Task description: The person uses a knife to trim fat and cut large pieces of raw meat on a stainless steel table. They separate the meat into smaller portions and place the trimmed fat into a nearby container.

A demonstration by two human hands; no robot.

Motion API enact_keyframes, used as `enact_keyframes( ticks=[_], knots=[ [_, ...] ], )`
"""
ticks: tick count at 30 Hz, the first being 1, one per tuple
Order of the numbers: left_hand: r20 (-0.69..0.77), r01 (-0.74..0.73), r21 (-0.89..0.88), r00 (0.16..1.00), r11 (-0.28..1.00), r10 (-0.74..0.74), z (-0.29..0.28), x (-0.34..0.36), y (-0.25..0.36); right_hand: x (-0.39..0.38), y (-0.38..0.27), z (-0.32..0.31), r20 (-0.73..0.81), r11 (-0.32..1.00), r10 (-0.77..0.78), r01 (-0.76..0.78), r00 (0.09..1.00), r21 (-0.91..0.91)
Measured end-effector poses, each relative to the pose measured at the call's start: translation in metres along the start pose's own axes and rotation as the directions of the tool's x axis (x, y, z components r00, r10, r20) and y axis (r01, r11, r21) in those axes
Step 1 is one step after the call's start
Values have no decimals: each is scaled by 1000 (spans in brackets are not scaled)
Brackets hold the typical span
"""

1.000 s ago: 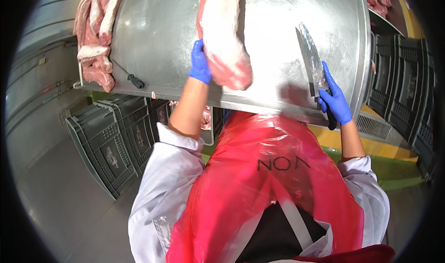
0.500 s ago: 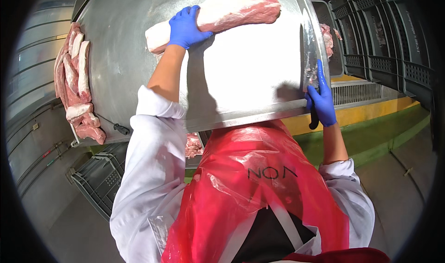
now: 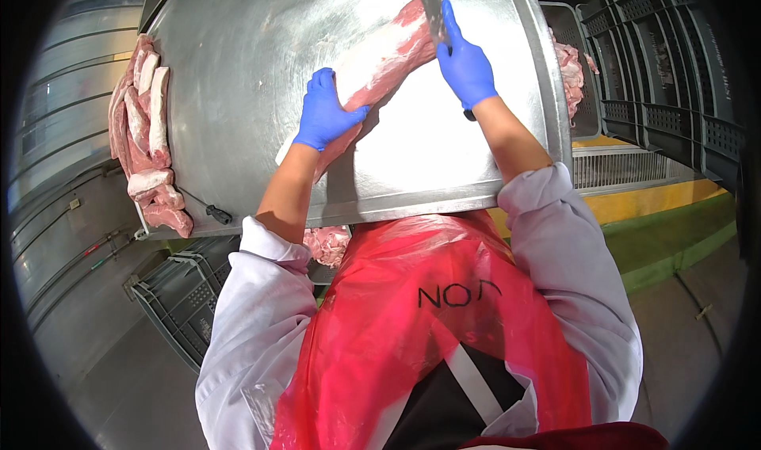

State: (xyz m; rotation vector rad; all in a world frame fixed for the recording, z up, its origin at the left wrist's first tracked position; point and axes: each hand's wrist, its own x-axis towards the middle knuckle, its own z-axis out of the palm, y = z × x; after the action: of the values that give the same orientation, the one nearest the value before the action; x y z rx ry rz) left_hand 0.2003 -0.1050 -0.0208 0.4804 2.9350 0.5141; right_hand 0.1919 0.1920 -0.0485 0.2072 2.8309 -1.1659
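Observation:
A long pork loin [image 3: 379, 68], pink with pale fat, lies slantwise across the metal table [image 3: 230, 78]. My left hand [image 3: 326, 113], in a blue glove, grips the loin near its closer end, thumb and fingers spread round it. My right hand [image 3: 466, 68], gloved in blue too, is closed on a knife with the forefinger stretched along it. The knife's blade [image 3: 430, 8] is at the far end of the loin, its tip cut off by the picture's upper edge. Most of the knife's handle is hidden by the hand.
Several meat strips [image 3: 136, 125] lie along the table's left edge, near a thin tool with a black handle [image 3: 216, 214]. Past the right edge are meat pieces [image 3: 569, 74] in a grey bin and stacked dark crates [image 3: 674, 78]. More meat pieces [image 3: 326, 245] show below the front edge.
My right hand has carried the knife from the table's right edge up and left to the loin's far end. The loin has turned steeper, its near end pulled towards me by my left hand.

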Motion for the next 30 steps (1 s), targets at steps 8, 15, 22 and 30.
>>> enact_keyframes(
  ticks=[8, 15, 22, 30],
  knots=[
    [46, -35, -38, 998, 999, 37, -1, -1, -13, 3, -11, -11, -21, 946, 222, -210, 975, 247],
    [80, -33, -34, 996, 999, 35, -5, -2, -13, -13, -16, -7, 50, 845, 286, -277, 957, 457],
    [126, -56, -40, 990, 998, 61, -12, -1, -16, -10, -9, -17, 60, 648, 360, -296, 931, 702],
    [145, -47, -61, 988, 997, 55, -15, -7, -20, -62, -34, 13, 52, 613, 409, -316, 911, 724]
  ],
)
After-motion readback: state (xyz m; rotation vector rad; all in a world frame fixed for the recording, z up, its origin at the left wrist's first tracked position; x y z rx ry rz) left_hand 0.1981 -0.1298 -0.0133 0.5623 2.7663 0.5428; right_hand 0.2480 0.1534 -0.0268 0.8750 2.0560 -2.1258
